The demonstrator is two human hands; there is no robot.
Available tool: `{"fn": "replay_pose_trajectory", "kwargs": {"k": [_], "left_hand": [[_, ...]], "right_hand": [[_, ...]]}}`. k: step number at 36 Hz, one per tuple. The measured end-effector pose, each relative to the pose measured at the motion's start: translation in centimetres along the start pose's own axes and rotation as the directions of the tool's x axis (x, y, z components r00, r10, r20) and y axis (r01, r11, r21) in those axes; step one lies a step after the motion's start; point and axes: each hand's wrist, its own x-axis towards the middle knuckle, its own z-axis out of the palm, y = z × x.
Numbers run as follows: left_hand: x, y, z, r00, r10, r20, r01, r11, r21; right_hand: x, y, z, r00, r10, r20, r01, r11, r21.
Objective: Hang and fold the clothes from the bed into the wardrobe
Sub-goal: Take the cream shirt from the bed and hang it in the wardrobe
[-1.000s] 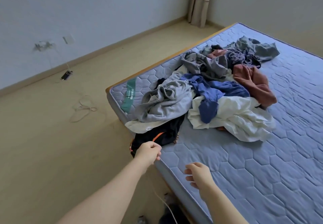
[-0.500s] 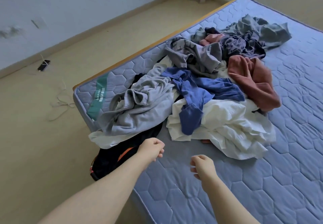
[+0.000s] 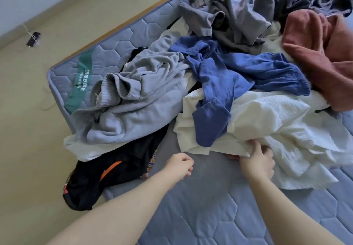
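Right hand: the right hand [image 3: 257, 163] is at the near edge of the white garment [image 3: 271, 122], thumb and fingers pinched on its hem.
Left hand: the left hand [image 3: 179, 165] has its fingers curled in and holds nothing. It hovers over the bare bed [image 3: 210, 216], apart from the right hand.
Why the hem: it is the closest loose edge of the pile [image 3: 210, 69], so a grip there probably lets one piece be drawn out.
White garment: crumpled on the bed, directly ahead of the right hand and to the right of the left.
Blue garment: the blue garment [image 3: 219, 84] is draped across the white one, with one end near the pinched hem. It will likely drag along when the white one is lifted.
Grey garment: the grey garment [image 3: 137, 99] is bunched ahead of the left hand, well apart from it.
Black garment: the black garment [image 3: 107, 176] lies just left of the left hand and spills over the bed's edge toward the floor [image 3: 28, 130].
Wardrobe: not in view.
Progress: the pile looks whole, so the task seems barely begun.
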Motion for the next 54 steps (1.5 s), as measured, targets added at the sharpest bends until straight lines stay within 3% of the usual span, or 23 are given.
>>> {"fn": "replay_pose_trajectory", "kwargs": {"k": [4,7,9,11,14,21,28,32,36,40,43,46,47,50,52,54], "left_hand": [[0.1,-0.5,-0.2,1.0,-0.021,-0.002,0.021,1.0,-0.004],[-0.7,-0.4,-0.7,1.0,-0.03,0.002,0.03,0.999,-0.03],[-1.7,0.0,-1.2,0.999,-0.035,-0.002,0.035,0.997,-0.066],[-3.0,0.5,-1.8,0.999,-0.042,-0.002,0.041,0.993,-0.111],[-5.3,1.6,-2.8,1.0,-0.028,-0.005,0.026,0.982,-0.188],[-11.1,4.3,-4.8,0.998,0.018,0.065,0.016,0.868,-0.497],[-16.4,4.9,-7.0,0.925,-0.003,0.38,0.262,0.729,-0.632],[-18.5,3.9,-7.7,0.906,0.051,0.42,0.282,0.668,-0.688],[-20.8,2.8,-9.6,0.898,0.187,0.399,0.153,0.716,-0.681],[-23.7,2.4,-13.8,0.913,0.313,0.263,-0.028,0.69,-0.723],[-25.5,2.5,-17.7,0.918,0.372,0.14,-0.144,0.639,-0.756],[-28.6,2.7,-21.2,0.912,0.404,0.073,-0.225,0.641,-0.734],[-29.6,2.8,-21.9,0.894,0.444,0.06,-0.257,0.616,-0.744],[-32.2,2.7,-24.1,0.84,0.538,-0.066,-0.392,0.519,-0.76],[-33.5,2.1,-25.7,0.835,0.538,-0.116,-0.42,0.487,-0.766],[-33.9,1.0,-27.1,0.85,0.52,-0.089,-0.399,0.522,-0.754]], "right_hand": [[0.6,0.4,0.3,1.0,-0.006,-0.022,0.008,0.999,0.054],[-0.8,0.1,0.2,0.997,-0.064,-0.048,0.073,0.97,0.233],[-2.4,-0.5,-0.1,0.996,-0.088,-0.006,0.082,0.893,0.442],[-3.9,-1.2,-0.8,0.998,-0.042,0.053,-0.001,0.778,0.629],[-5.9,-2.5,-2.7,0.987,-0.011,0.162,-0.121,0.618,0.777],[-13.1,-6.2,-7.3,0.925,-0.262,0.274,-0.131,0.457,0.88],[-20.3,-7.8,-9.1,0.858,-0.397,0.326,-0.123,0.458,0.881],[-24.1,-8.7,-10.2,0.813,-0.482,0.326,-0.084,0.457,0.885],[-27.6,-9.3,-10.5,0.736,-0.589,0.335,-0.043,0.453,0.89],[-30.6,-10.3,-10.4,0.659,-0.683,0.315,-0.098,0.338,0.936],[-32.9,-11.7,-10.4,0.694,-0.642,0.325,-0.156,0.305,0.939],[-34.3,-13.2,-9.9,0.81,-0.534,0.242,-0.143,0.221,0.965],[-34.5,-13.6,-9.5,0.852,-0.488,0.188,-0.07,0.25,0.966],[-34.4,-14.6,-8.4,0.926,-0.376,0.029,0.165,0.473,0.865],[-34.7,-15.3,-8.0,0.929,-0.365,-0.061,0.271,0.56,0.783],[-35.3,-16.2,-7.8,0.901,-0.412,-0.137,0.383,0.608,0.696]]}}
